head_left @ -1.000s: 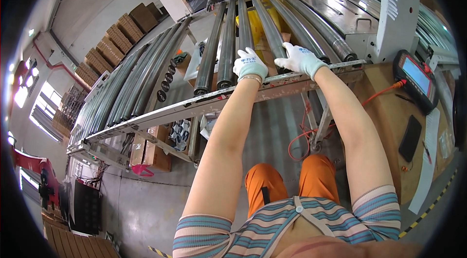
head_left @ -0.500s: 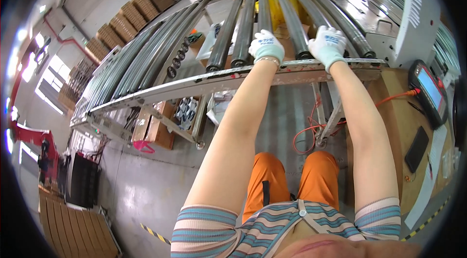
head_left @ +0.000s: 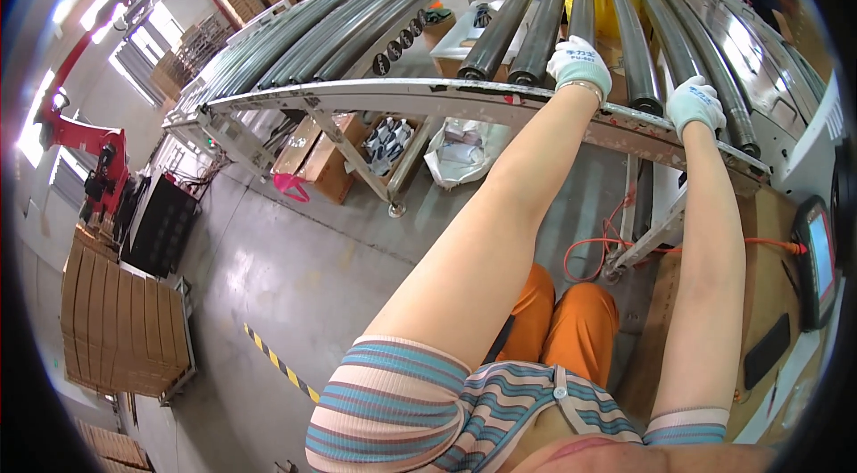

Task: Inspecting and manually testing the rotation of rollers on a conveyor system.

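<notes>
Currently, the head view shows the left hand (head_left: 580, 62) over the near end of one roller (head_left: 582, 0) and the right hand (head_left: 696, 104) over that of another roller (head_left: 662, 22), with a middle roller (head_left: 628, 36) between. Fingers appear curled; how firmly either hand grips cannot be told. Both roller ends lie at the metal rail (head_left: 384, 96). In judgement, even pressure is advisable, fingertips kept out of the roller-to-rail pinch. A broad gap lies beside the small wheels (head_left: 399, 46), leftward; the orange cable (head_left: 763, 243) runs near the right forearm.
</notes>
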Demonstrator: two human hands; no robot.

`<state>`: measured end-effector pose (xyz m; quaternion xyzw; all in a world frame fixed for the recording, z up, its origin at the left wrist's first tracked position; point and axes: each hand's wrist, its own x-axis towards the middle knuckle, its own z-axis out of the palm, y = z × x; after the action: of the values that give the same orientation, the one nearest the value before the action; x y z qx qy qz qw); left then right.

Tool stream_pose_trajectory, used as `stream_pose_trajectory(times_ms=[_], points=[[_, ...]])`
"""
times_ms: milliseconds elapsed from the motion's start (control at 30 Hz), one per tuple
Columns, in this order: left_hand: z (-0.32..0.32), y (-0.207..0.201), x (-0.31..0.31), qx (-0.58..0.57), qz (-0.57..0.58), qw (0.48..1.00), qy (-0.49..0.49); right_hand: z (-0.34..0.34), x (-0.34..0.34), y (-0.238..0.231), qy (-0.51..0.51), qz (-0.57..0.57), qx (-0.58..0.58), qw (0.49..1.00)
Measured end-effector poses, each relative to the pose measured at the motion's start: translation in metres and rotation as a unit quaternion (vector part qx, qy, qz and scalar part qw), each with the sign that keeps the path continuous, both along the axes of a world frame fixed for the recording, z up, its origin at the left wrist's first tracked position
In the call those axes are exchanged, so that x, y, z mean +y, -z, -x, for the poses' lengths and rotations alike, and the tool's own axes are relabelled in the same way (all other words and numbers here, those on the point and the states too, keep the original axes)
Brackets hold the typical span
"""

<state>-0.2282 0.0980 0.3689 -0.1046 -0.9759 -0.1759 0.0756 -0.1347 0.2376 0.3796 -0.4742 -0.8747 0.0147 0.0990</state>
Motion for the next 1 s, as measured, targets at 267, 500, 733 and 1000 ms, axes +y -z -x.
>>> stream_pose_trajectory(times_ms=[267,500,733,1000], points=[[0.001,0.0,0.001,0.006,0.048,0.999,0.01,-0.004,-0.002,-0.001,-0.027,-0.031,0.01,0.999],[-0.002,-0.003,-0.002,0.011,0.006,1.0,-0.007,-0.016,-0.011,-0.003,-0.097,-0.135,0.025,0.986],[-0.014,-0.011,-0.009,0.008,-0.046,0.999,0.008,-0.016,-0.016,-0.004,-0.034,-0.076,0.054,0.995],[-0.025,-0.024,-0.004,-0.023,0.077,0.996,0.029,-0.009,-0.009,0.002,0.005,-0.042,0.048,0.998]])
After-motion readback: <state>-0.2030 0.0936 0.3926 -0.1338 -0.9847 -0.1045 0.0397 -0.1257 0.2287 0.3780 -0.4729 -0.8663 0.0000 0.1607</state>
